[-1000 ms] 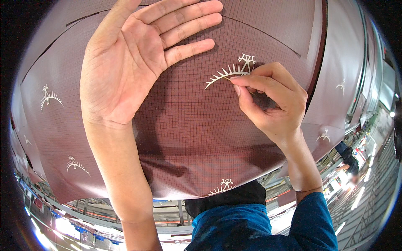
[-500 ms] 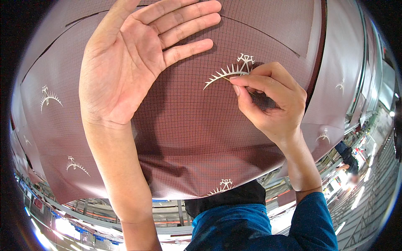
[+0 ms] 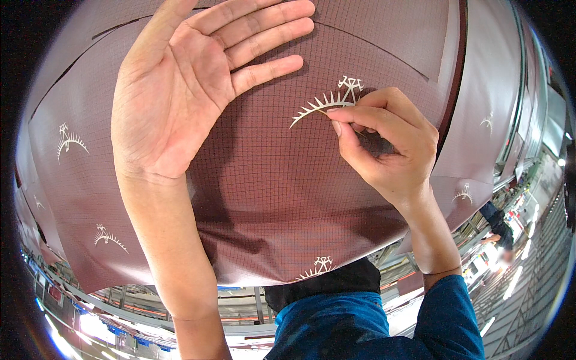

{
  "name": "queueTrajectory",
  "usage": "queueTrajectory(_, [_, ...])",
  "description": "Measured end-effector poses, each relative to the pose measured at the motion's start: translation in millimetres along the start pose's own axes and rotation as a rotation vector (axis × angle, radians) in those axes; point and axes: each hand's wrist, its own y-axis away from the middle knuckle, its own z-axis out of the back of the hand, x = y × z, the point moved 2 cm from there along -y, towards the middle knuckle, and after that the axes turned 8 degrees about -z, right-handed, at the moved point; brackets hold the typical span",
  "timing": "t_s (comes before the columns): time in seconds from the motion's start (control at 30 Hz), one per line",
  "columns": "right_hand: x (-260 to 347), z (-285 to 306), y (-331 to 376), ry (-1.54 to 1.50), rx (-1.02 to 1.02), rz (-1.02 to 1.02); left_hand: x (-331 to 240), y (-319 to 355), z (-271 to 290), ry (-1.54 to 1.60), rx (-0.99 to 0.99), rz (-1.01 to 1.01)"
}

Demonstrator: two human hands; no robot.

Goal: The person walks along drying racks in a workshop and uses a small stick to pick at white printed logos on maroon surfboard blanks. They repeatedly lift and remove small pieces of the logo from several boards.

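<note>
Beneath both hands spreads a maroon sheet (image 3: pixel 270 162) with a fine dark grid and pale motifs. My left hand (image 3: pixel 180 90) is open, palm up, fingers stretched to the right over the sheet, holding nothing. My right hand (image 3: pixel 396 141) pinches a thin yellowish stick-like piece (image 3: pixel 323 111) between thumb and forefinger. Its tip points left at the lower edge of a cream spiked-arc motif (image 3: pixel 321 105). Those fingers cover the right part of this motif. Most of the stick is hidden in the grip, so its exact kind cannot be told.
More cream motifs (image 3: pixel 71 143) dot the sheet at left, right and front. A dark strip (image 3: pixel 459 66) runs along the right. The sheet's front edge hangs near my body. Beyond it, at lower right, another person (image 3: pixel 498 231) stands near bright lights.
Almost nothing differs. The left hand and the motif sit very slightly farther left in the picture; the right hand keeps its pinch at the motif.
</note>
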Motion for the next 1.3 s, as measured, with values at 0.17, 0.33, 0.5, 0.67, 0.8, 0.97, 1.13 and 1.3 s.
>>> queueTrajectory(0.17, [-1, 1, 0, 0.006, 0.002, -0.005, 2, -1, 1, -0.003, 0.026, -0.006])
queueTrajectory(0.33, [0, 0, -1, 0.011, 0.004, 0.002, 0, 0, 2, -0.001, 0.029, -0.001])
queueTrajectory(0.5, [0, 2, 0, 0.002, 0.008, -0.012, 1, -1, 1, -0.005, 0.039, 0.001])
queueTrajectory(0.67, [2, 11, -1, -0.237, 0.011, -0.182, -1, 2, -11, -0.136, -0.07, -0.01])
queueTrajectory(0.8, [6, 8, -8, -0.619, -0.122, -0.221, 7, 2, -13, -0.206, 0.051, -0.198])
queueTrajectory(0.97, [31, -10, -35, -1.051, 0.019, -0.353, 9, 4, -19, -0.141, 0.091, -0.281])
queueTrajectory(1.13, [32, -10, -49, -1.183, 0.121, -0.442, 4, 4, -43, -0.173, -0.06, -0.274])
queueTrajectory(1.3, [37, -12, -60, -1.202, 0.192, -0.481, 13, 4, -30, -0.249, -0.054, -0.393])
